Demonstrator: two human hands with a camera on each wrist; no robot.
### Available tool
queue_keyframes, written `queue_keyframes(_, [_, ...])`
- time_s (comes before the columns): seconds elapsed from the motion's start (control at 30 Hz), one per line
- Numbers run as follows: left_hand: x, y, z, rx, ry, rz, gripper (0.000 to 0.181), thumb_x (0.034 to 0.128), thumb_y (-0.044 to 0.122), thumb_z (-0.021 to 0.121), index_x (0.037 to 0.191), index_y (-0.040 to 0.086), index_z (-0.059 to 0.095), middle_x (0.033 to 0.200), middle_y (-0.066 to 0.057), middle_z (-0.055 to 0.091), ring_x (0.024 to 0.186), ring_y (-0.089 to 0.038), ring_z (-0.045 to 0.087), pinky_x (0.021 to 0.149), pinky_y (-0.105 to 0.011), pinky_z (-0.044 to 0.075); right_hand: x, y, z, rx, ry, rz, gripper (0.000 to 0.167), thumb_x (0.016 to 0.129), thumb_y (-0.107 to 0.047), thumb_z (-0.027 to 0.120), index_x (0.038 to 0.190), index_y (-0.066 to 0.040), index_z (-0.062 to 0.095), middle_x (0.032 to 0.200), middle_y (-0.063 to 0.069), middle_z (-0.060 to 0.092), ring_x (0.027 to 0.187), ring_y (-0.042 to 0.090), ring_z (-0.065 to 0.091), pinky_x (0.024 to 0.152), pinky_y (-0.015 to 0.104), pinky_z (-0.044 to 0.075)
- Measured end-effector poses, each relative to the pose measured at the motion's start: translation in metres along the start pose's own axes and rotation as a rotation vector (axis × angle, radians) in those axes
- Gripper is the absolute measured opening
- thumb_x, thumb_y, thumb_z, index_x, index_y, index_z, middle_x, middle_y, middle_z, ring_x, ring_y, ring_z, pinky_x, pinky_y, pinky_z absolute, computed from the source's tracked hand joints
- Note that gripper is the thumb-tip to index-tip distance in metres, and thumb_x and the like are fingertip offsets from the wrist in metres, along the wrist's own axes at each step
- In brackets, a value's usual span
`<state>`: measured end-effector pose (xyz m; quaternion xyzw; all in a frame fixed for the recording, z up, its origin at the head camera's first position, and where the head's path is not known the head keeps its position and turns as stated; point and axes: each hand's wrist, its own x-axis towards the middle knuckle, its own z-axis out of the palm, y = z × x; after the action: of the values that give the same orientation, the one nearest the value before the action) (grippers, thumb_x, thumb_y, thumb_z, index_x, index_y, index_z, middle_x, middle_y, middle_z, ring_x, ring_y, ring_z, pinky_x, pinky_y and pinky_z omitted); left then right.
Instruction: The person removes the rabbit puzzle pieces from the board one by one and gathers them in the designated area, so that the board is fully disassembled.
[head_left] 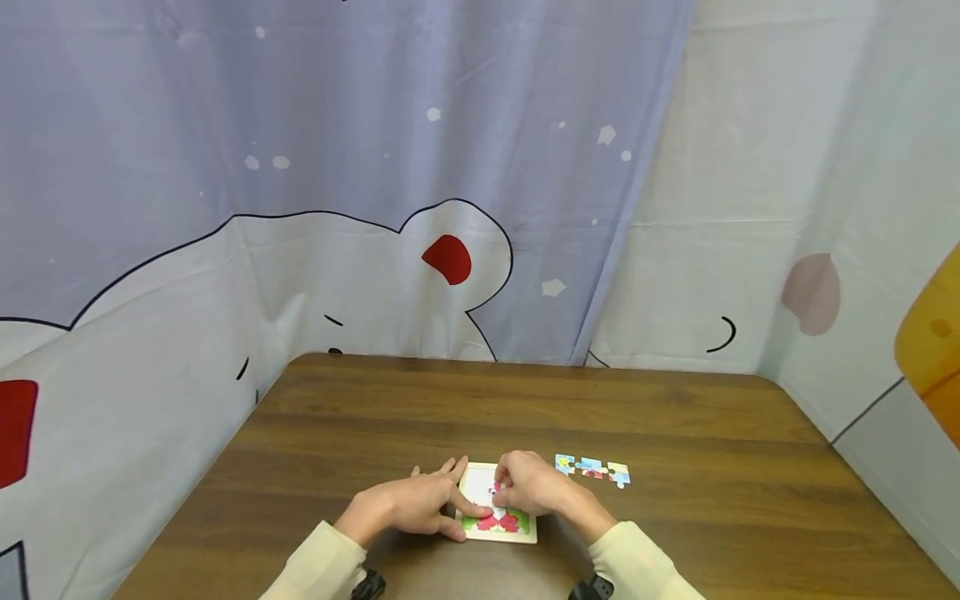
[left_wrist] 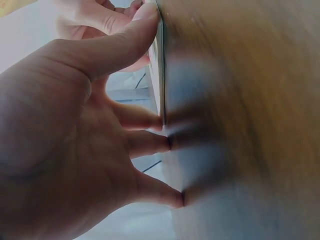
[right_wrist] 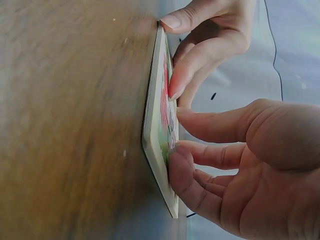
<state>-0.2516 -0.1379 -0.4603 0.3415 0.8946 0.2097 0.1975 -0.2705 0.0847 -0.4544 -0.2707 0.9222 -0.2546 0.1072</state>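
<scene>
- Left hand (head_left: 423, 502): spread, grasping nothing; thumb braces the near left corner of the tray (head_left: 498, 540), index fingertip rests on the picture (head_left: 498, 523) inside it.
- Right hand (head_left: 534, 485): fingers bent, apparently pinching a puzzle piece (right_wrist: 172, 126) low over the tray's right half, thumb and index on opposite sides. Whether it lies flush: cannot tell.
- Tray: flat on the worktop (head_left: 375, 421), well apart from its far edge, midway between the left and right edges.
- Technique (judgement): line up the piece's tabs with its neighbours first, then press straight down with flat fingertips. Tilting would probably wedge 1 side and lift the other.
- Left thumb looks well placed against sliding. Light index pressure should stop adjoining parts popping up; too much could shift them.
- If it binds, probably better to ease off and realign than to force it.
- Count, hands: 2.
- Count, trays: 1.
- Count, loose pieces (head_left: 591, 468): 3, in a row just outside the tray's far right corner. Touching or merely close: cannot tell.
- Count, pieces at the right hand: 1 apparent.
- Count, pieces within the tray: not obtainable; fingers cover part and seams are too small.
- Count, sleeves (head_left: 318, 567): 2.
</scene>
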Motion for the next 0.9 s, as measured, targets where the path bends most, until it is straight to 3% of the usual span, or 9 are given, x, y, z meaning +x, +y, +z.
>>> queue_keyframes(0.3, [-0.0015,-0.0015,0.0003,-0.019,-0.014,0.003,0.038,0.0889,0.034,0.074,0.126,0.04,0.07,0.161,-0.028,0.015,0.147,-0.047,0.012,0.097,-0.084,0.016,0.0019,-0.0002,0.0051,0.0,0.016,0.001,0.022,0.076,-0.007,0.082,0.092,-0.004,0.066,0.072,-0.004,0.055,0.066,0.009,0.051,0.063,0.027,0.046])
queue_keyframes(0.6, [-0.0007,0.0004,-0.0012,-0.018,-0.026,-0.015,0.038,0.0891,0.037,0.072,0.127,0.04,0.069,0.162,-0.026,0.014,0.148,-0.046,0.012,0.099,-0.083,0.015,0.0027,0.0004,0.0033,-0.017,0.012,0.021,0.024,0.076,-0.008,0.083,0.093,-0.006,0.065,0.08,-0.003,0.056,0.073,0.011,0.053,0.069,0.029,0.048])
queue_keyframes(0.9, [-0.0005,0.0001,-0.0002,0.014,0.0,-0.004,0.038,0.0888,0.038,0.073,0.126,0.044,0.069,0.158,-0.032,0.019,0.147,-0.045,0.016,0.098,-0.081,0.023,0.0034,0.0004,0.0026,0.01,0.037,-0.023,0.027,0.074,-0.003,0.082,0.092,-0.007,0.063,0.081,-0.002,0.058,0.072,0.009,0.053,0.068,0.028,0.048])
